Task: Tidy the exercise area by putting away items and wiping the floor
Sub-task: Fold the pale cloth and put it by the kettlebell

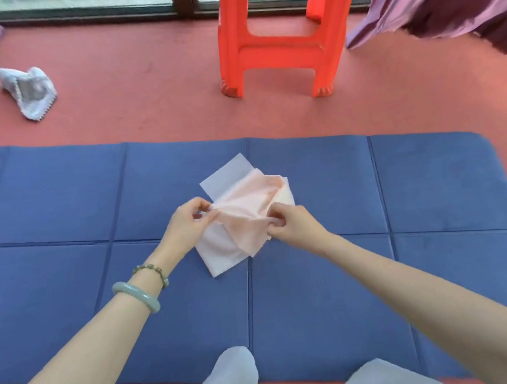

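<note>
Your left hand (185, 223) and right hand (290, 222) each pinch one pink cloth (247, 210) | one blue mat (67, 205) | one red stool (278, 49) | one white rag (27, 92)

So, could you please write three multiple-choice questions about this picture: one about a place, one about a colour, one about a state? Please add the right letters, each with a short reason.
1. Where does the crumpled white cloth lie?
A. on the red floor, beyond the blue mat
B. in the middle of the mat
C. on the mat's near edge

2. What colour is the plastic stool?
A. blue
B. red-orange
C. white

3. What do the left grip and right grip do with the pink cloth?
A. both lie flat on it
B. neither touches it
C. each pinches an edge of it

Answers:
1 A: it lies on bare floor, apart from the mat.
2 B: its legs and rungs are bright red-orange.
3 C: both close on the fabric's edges.
</note>
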`<state>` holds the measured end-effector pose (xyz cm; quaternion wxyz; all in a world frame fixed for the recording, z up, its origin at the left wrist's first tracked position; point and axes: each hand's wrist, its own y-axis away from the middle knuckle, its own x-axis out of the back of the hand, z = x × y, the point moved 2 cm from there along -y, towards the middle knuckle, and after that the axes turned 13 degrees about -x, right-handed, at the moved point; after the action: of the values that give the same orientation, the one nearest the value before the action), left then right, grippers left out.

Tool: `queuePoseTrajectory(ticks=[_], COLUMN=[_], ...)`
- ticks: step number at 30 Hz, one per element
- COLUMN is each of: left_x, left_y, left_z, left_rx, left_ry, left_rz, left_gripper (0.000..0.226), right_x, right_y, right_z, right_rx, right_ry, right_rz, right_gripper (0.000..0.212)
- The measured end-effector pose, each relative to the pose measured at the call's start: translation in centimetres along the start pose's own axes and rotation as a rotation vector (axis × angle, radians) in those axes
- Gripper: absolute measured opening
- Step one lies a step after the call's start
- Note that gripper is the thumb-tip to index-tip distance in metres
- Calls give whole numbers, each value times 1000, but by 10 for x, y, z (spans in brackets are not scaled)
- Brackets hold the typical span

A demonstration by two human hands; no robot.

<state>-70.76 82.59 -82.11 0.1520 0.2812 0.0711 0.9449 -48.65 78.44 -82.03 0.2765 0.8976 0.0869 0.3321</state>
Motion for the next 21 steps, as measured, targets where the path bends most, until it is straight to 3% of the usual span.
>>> queuePoseTrajectory(ticks=[7, 15, 21], left_x=[113, 282, 369], left_y=[48, 140, 202], left_z=[236, 522, 686], left_rx=[-25, -128, -322], left_ry=[240, 338, 292], left_rz=[143, 189, 248], left_gripper=[9, 4, 7], right_x=[174, 373, 476], right_y=[139, 348, 485], right_z=[-152, -355, -468], right_rx=[-8, 125, 221], right_ry=[-160, -173, -207], right_rz=[142, 245, 254], right_gripper=[10, 23, 22])
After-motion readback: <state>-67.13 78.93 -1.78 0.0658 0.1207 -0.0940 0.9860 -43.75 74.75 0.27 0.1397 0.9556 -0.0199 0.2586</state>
